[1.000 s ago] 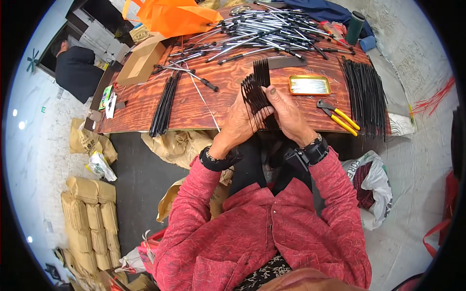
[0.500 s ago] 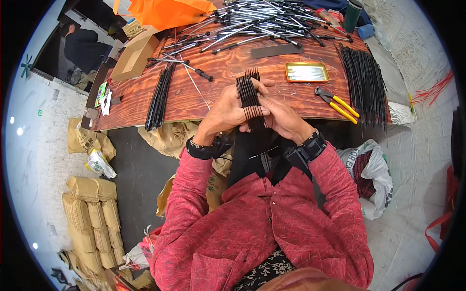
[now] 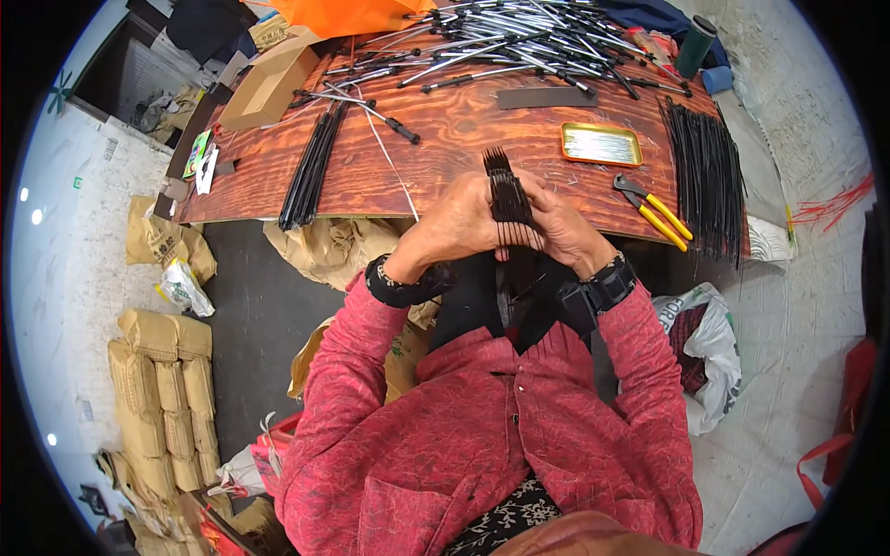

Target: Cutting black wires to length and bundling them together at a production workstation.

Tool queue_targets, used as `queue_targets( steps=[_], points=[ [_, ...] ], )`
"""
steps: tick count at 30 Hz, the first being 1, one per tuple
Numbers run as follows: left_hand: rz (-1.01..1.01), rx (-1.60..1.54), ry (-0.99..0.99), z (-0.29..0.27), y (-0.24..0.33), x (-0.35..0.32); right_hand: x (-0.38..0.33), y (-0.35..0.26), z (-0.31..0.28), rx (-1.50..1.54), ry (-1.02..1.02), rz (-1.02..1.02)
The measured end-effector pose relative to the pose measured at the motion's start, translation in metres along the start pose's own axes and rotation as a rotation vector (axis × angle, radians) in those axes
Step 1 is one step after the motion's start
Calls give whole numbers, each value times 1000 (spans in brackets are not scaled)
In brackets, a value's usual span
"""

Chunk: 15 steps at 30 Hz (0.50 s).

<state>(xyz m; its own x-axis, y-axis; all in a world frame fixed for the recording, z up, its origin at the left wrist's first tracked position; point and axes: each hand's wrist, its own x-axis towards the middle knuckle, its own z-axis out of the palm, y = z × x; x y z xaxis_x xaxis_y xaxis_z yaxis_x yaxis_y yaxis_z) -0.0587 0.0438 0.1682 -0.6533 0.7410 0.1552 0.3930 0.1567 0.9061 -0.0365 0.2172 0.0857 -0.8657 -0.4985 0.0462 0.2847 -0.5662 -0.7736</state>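
Black strips point(image 3: 509, 196) sit between both hands, over the near edge of the table point(image 3: 445, 144). They run long from near to far, tips pointing away, leaning slightly left. Left hand point(image 3: 459, 222) and right hand point(image 3: 564, 227) curl, pinching them.

I can't make out the lower ends of the black strips point(image 3: 508, 196). The orange bag point(image 3: 357, 13) runs off the top edge.
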Motion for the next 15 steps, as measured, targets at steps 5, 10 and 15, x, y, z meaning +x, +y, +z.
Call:
queue_targets(
  steps=[5, 10, 15],
  points=[
    [-24, -103, -2, 3, 7, -3, -3, -6, 3, 18, -73, 32],
    [-162, -408, -52, -2, 9, 0, -5, -25, 7, 43, -118, 86],
    [119, -215, 3, 4, -2, -3, -4, -18, 33, -233, 205, -127]
  ],
)
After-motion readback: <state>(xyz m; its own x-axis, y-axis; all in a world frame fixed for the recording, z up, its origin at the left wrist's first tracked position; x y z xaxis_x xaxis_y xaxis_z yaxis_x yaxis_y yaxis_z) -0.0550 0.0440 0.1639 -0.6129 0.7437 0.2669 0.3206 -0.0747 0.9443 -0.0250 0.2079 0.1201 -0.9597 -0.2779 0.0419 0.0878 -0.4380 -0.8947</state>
